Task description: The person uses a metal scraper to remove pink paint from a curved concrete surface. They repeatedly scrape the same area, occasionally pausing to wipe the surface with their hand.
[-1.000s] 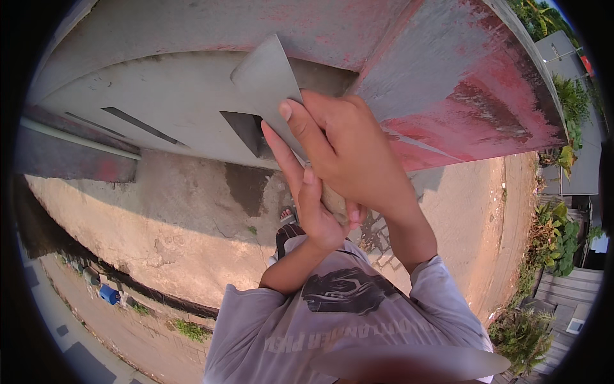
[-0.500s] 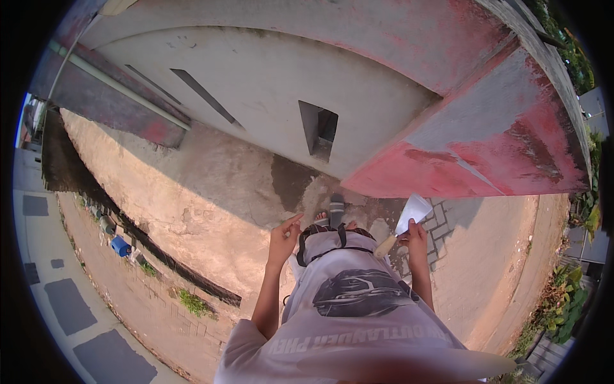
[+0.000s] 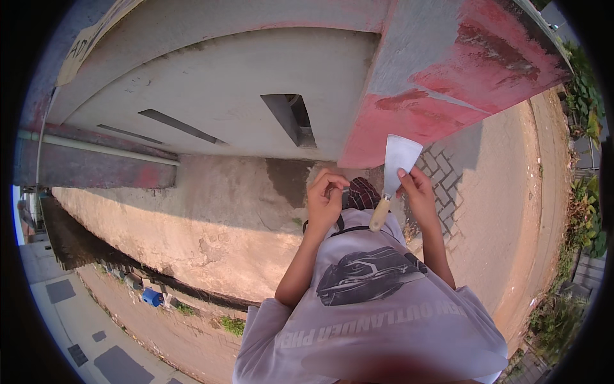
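Head view: my right hand (image 3: 419,193) pinches the scraper (image 3: 393,168) by its flat, flared metal blade, wide edge up, wooden handle (image 3: 380,214) clear; visually it overlaps the lower edge of the red wall (image 3: 409,121). My left hand (image 3: 325,200) is loosely curled, free. Rough, sunlit ground (image 3: 495,198) opens right of the block paving (image 3: 442,168).

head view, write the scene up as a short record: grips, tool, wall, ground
right grip: holds the scraper by its blade
left grip: loosely curled, nothing visible in it
scraper: blade pointing up the picture, pale handle toward the shirt
wall: grey, dark openings, red-patched section on the right
ground: dark patch at the wall's foot, paving blocks on the right
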The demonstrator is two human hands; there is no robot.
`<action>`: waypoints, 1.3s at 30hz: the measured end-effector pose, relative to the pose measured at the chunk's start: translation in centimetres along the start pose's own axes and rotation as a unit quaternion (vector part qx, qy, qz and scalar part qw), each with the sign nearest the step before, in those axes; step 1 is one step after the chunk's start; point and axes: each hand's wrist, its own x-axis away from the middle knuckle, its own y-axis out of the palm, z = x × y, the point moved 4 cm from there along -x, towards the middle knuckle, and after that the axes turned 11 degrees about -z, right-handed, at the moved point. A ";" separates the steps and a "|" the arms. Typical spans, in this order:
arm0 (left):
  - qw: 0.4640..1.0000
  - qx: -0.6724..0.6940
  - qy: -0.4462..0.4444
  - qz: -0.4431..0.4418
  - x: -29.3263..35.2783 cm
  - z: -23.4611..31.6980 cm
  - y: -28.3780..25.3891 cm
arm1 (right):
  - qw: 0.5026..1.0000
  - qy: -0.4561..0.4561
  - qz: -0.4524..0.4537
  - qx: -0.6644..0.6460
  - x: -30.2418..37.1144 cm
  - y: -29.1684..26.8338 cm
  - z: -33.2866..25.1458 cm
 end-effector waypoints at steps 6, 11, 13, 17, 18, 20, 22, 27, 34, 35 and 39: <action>0.998 0.040 0.035 -0.022 3.5 -1.3 0.2 | 1.000 -0.024 -0.011 -0.004 0.2 0.8 -1.4; 0.985 0.151 -0.059 -0.060 3.9 -1.3 -1.0 | 0.997 -0.057 -0.054 -0.020 -1.5 2.1 -3.8; 0.982 0.156 -0.069 -0.083 3.2 -0.2 -0.8 | 0.996 -0.078 -0.051 -0.013 -2.2 2.6 -5.1; 0.962 0.206 -0.080 -0.158 0.8 3.0 1.5 | 0.990 -0.119 -0.057 -0.052 -3.1 3.4 -7.4; 0.965 0.195 -0.065 -0.165 0.1 3.9 2.1 | 0.988 -0.127 -0.067 -0.056 -3.2 3.6 -8.0; 0.970 0.172 -0.042 -0.167 -1.2 5.4 3.6 | 0.985 -0.142 -0.080 -0.066 -3.7 3.9 -9.1; 0.976 0.116 0.005 -0.185 -2.3 6.7 4.6 | 0.982 -0.150 -0.090 -0.076 -4.2 4.1 -10.1; 0.985 0.004 0.078 -0.156 -4.6 7.6 6.2 | 0.958 -0.228 -0.089 -0.150 -5.8 4.4 -12.3; 0.962 -0.031 0.202 -0.180 -6.2 9.2 6.5 | 0.909 -0.362 -0.058 -0.199 -7.3 3.9 -12.9; 0.959 -0.037 0.208 -0.188 -6.4 9.4 6.7 | 0.914 -0.353 -0.064 -0.190 -7.6 3.8 -12.9; 0.964 -0.031 0.212 -0.157 -7.0 9.5 7.6 | 0.918 -0.343 -0.080 -0.183 -8.5 3.3 -13.5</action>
